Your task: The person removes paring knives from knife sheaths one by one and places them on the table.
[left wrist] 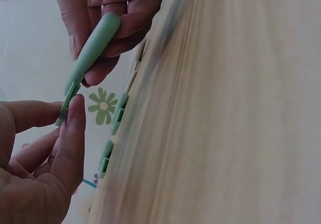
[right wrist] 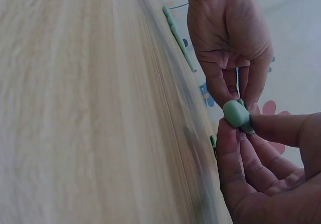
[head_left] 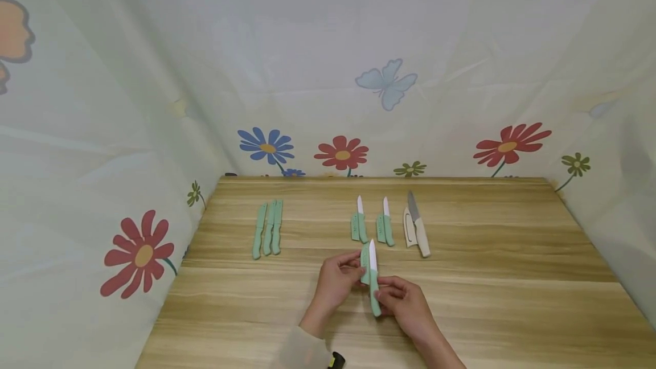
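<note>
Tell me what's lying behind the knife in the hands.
Behind the held knife, two unsheathed green knives lie beside their sheaths, plus a white knife. Nothing there is hidden.

right hand (right wrist: 266,179) pinching green handle (right wrist: 236,114), wooden table (right wrist: 90,108)

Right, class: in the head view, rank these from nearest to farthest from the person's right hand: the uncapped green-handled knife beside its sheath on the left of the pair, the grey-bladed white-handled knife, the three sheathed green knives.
1. Left green-handled knife, just beyond the right hand.
2. White-handled knife, far right.
3. Three sheathed green knives, far left.
</note>
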Demonstrator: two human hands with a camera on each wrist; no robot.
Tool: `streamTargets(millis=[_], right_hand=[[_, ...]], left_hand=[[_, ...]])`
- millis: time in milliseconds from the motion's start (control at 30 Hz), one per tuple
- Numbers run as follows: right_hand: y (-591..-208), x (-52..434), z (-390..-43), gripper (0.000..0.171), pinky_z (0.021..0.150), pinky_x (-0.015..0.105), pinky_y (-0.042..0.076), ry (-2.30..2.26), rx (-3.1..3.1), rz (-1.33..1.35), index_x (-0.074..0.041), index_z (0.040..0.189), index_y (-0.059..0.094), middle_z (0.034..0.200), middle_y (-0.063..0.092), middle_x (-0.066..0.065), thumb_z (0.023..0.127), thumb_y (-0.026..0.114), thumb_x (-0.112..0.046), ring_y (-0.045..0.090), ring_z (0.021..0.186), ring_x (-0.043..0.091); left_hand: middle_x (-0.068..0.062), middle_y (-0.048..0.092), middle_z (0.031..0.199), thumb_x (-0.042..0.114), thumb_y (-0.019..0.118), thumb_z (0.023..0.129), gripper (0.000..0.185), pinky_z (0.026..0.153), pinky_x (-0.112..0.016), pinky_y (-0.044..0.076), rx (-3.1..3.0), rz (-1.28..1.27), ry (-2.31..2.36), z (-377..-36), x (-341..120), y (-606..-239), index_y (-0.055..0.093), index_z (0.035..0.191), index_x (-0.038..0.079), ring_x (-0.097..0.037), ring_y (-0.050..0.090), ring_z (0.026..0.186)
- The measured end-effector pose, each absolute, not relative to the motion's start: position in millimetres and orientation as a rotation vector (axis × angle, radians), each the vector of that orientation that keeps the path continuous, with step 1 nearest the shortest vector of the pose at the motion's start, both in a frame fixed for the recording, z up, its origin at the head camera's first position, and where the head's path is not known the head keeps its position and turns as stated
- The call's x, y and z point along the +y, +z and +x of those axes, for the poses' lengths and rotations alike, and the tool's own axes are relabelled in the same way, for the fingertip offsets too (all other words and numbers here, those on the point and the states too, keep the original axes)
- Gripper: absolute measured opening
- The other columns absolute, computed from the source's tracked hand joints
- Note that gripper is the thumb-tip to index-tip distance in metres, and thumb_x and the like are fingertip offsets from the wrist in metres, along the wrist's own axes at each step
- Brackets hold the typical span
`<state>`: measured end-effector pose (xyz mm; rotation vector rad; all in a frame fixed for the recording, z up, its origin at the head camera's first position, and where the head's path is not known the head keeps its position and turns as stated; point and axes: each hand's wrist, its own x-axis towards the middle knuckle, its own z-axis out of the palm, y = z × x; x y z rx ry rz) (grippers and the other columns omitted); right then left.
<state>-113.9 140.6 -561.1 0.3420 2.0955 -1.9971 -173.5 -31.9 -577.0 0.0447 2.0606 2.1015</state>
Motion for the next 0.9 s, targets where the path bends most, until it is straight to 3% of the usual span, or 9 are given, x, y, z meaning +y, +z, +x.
streamTargets(millis=[500, 900], right_hand=[[-558, 136, -120, 0.03, 0.065, 0.036, 0.063, -2.068, 2.109, 0.427, 0.006, 0.124, 0.069, 0.096, 0.077, 0.015, 0.094, 0.069, 0.003, 0.07, 0.078, 0.019], [-556, 135, -126, 0.037, 0.064, 0.039, 0.064, -2.147, 2.061, 0.424, 0.005, 0.132, 0.065, 0.099, 0.077, 0.018, 0.095, 0.066, 0.004, 0.073, 0.075, 0.024]], left_hand=[[-0.016, 0.07, 0.103, -0.002, 0.074, 0.09, 0.037, 0.073, -0.034, 0.065, 2.02, 0.006, 2.078, -166, -30, -574, 0.071, 0.127, -0.001, -0.015, 0.072, 0.084], [-0.012, 0.068, 0.099, -0.005, 0.072, 0.088, 0.038, 0.066, -0.031, 0.064, 1.968, 0.013, 2.11, -164, -29, -577, 0.07, 0.127, -0.004, -0.014, 0.071, 0.079]])
